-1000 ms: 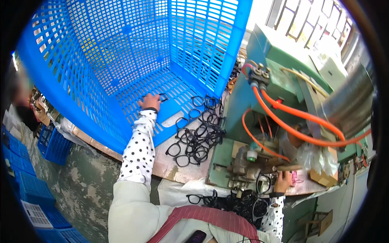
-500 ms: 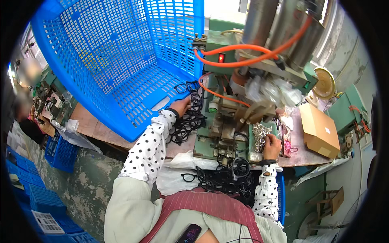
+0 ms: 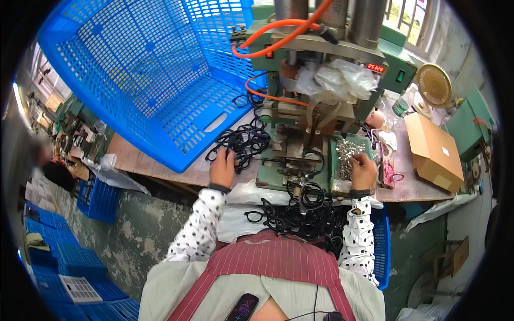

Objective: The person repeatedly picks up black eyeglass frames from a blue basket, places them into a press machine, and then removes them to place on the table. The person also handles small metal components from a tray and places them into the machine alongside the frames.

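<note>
My left hand is at the near edge of a tangled pile of black glasses frames, its fingers closed on a frame there; the fingertips are partly hidden. My right hand reaches into a shallow green tray of small silver metal parts, thumb and fingers pinched together. Whatever lies between those fingertips is too small to make out. Between my hands stands a green press machine, with a black frame at its fixture. More black frames lie heaped at my lap.
A large blue plastic basket leans open at the left behind the pile. Orange air hoses loop over the press. A cardboard box and a bottle stand to the right. Blue crates stack at the lower left.
My left hand has come nearer and left, from beside the basket to the pile's near edge. My right hand remains at the metal parts. The view has shifted.
</note>
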Demonstrator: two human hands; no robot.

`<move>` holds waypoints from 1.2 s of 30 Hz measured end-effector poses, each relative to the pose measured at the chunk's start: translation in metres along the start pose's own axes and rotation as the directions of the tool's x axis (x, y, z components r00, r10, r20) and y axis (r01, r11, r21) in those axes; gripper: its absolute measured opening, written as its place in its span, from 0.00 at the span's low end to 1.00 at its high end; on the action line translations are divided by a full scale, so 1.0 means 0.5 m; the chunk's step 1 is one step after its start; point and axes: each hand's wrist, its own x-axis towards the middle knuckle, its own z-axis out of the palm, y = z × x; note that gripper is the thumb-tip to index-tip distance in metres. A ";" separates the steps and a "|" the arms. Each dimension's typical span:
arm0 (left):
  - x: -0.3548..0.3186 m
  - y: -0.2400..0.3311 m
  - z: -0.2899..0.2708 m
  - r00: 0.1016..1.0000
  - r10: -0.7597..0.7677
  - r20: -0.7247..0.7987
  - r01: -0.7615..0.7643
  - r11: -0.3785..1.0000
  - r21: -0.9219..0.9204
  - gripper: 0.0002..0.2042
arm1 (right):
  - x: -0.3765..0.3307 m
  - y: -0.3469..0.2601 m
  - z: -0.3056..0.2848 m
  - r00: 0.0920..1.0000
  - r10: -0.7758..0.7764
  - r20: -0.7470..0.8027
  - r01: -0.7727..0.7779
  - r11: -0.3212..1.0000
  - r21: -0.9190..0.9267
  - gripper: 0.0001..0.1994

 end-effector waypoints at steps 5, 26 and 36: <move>-0.045 0.038 0.018 0.957 0.288 -0.015 -0.288 0.957 0.025 0.09 | 0.011 -0.151 -0.022 0.996 -0.075 -0.041 0.085 0.850 0.520 0.07; 0.050 0.348 -0.024 0.953 0.302 -0.010 -0.264 0.815 -0.515 0.07 | -0.030 -0.338 0.026 0.990 0.138 -0.011 -0.061 0.507 0.860 0.20; -0.044 0.296 0.082 0.261 0.959 0.107 -0.881 0.282 -0.380 0.23 | 0.043 -0.148 -0.019 0.978 -0.092 -0.189 0.129 0.972 0.195 0.20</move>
